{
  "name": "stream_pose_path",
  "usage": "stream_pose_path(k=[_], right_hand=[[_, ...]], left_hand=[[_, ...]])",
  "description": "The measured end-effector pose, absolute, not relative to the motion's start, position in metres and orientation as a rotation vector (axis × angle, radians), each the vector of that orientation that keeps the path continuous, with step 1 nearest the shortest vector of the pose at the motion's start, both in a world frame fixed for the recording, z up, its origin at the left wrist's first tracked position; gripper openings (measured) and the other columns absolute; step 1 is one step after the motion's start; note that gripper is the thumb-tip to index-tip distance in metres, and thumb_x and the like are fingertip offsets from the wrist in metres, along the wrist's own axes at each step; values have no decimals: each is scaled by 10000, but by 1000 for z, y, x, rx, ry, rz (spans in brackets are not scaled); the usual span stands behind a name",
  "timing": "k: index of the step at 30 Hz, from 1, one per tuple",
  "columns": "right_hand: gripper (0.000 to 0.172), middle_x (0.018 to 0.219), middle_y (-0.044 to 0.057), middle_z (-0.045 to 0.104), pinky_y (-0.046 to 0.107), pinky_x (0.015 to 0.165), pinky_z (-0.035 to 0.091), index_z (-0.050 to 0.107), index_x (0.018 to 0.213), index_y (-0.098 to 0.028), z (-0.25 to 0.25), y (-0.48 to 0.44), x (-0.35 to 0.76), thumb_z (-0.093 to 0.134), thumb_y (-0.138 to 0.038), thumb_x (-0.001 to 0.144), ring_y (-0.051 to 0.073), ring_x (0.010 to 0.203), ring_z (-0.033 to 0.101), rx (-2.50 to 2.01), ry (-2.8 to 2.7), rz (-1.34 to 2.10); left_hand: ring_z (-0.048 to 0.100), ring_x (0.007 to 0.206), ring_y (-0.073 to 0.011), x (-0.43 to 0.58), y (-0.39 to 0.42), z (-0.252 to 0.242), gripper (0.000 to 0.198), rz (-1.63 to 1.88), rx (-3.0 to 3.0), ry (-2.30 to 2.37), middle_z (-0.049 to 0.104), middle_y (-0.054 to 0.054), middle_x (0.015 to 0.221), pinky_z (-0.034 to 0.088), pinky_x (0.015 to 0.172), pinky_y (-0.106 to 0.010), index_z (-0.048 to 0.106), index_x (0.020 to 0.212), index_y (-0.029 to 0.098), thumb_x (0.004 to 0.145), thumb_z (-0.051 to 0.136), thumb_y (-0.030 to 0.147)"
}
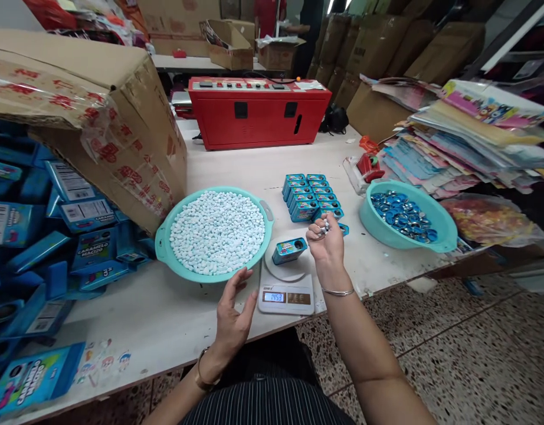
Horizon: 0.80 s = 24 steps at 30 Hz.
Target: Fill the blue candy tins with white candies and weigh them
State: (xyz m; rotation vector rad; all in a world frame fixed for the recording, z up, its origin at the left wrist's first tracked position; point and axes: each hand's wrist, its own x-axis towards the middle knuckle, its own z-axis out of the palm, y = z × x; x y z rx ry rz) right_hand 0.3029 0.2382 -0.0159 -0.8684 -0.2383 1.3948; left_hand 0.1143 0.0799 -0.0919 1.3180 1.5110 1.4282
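A blue candy tin (289, 250) with a round dark opening in its top stands on the round plate of a white kitchen scale (286, 294), whose display is lit. Just right of the tin, my right hand (325, 241) is closed around several pale candies (325, 226). My left hand (235, 311) hovers empty at the scale's left, fingers apart, close to the front rim of a turquoise basin (162, 243). Small pale-blue candies (216, 231) fill that basin. Behind my right hand, blue tins (305, 206) stand in two rows, partly hidden by the hand.
A second turquoise basin (387, 233) at right holds blue and silver lids (402, 217). To the left, a cardboard box (134, 136) stands over a heap of blue tins (90, 248). A red machine (258, 118) sits at the back. Stacked printed sheets (458, 141) lie at right, beside a tape dispenser (370, 167).
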Motion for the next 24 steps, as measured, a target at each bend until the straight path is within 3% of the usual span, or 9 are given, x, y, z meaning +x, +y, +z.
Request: stream_pose_path(k=[8,17,24], right_hand=[[278,503,-117,331,128,347,270,444,741,-213,-15,237,306,583,-362,930,41,368,312,-801,-174,1458],[312,502,-112,378,197,555,495,483,731,-207,-20,233,288,642,-430,881,58,460,464,-892,-253,1289],[270,530,-103,415,219,602,514,539,754,-194,-20,231,286,684,-401,848,56,479,465,-911,-338,1183]], left_hand=[[651,1118,-253,109,70,-98,437,1395,1301,1520,682,-118,1206,537,944,-417,571,1283,217,874,618,363],[656,1106,-247,111,72,-97,426,1388,1344,1483,688,-112,1192,540,933,-415,567,1281,222,874,623,334],[658,1108,-245,110,70,-100,437,1379,1306,1481,691,-107,1188,545,927,-407,560,1290,224,871,622,330]])
